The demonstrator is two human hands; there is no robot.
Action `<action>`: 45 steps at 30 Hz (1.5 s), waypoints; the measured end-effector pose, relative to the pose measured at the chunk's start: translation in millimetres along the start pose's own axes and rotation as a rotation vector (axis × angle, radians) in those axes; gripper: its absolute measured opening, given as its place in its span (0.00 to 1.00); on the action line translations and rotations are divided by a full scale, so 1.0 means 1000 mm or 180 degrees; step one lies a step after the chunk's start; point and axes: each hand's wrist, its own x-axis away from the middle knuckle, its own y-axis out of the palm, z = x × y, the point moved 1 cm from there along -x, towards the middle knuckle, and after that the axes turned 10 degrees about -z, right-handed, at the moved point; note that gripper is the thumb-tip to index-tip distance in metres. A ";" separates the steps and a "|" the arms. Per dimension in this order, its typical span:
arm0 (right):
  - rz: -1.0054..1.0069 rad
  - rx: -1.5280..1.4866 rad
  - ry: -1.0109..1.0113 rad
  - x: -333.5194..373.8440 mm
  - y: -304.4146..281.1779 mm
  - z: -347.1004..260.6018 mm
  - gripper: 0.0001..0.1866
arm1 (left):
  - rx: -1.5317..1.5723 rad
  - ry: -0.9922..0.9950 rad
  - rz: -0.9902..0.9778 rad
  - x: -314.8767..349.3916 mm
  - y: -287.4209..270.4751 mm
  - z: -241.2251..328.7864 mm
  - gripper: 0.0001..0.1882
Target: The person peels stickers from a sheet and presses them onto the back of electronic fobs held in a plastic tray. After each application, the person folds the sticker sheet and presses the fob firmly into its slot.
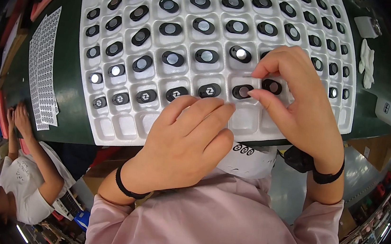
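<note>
A white tray [248, 119] with many square pockets holds black oval devices, most with a round silver disc on top. Several in the front filled row, such as this black device [209, 90], show a white emblem. My right hand [298, 94] reaches over the tray, thumb and forefinger apart, the thumb tip touching a disc-topped device [241, 91]. My left hand [181, 144] is palm down at the tray's front edge, fingers bent. A white sticker sheet [248, 163] with black round marks comes out from under it; the grip itself is hidden.
Long printed sticker sheets [44, 68] lie on the green table [70, 109] left of the tray. To the right are a crumpled white cloth [367, 64] and two small pale metal-ended blocks. Another person [27, 180] sits at the left, hands at the table edge.
</note>
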 end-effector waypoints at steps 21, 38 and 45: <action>-0.0576 0.0400 0.0087 -0.007 0.001 0.008 0.05 | -0.0555 0.0060 -0.0089 -0.004 0.010 -0.001 0.06; -0.0414 0.0494 0.0027 -0.007 0.006 0.008 0.06 | -0.0412 -0.0061 -0.0038 -0.005 0.010 0.003 0.07; -0.0422 0.0510 0.0068 -0.007 0.007 0.006 0.06 | -0.0386 -0.0069 -0.0043 -0.005 0.009 0.004 0.07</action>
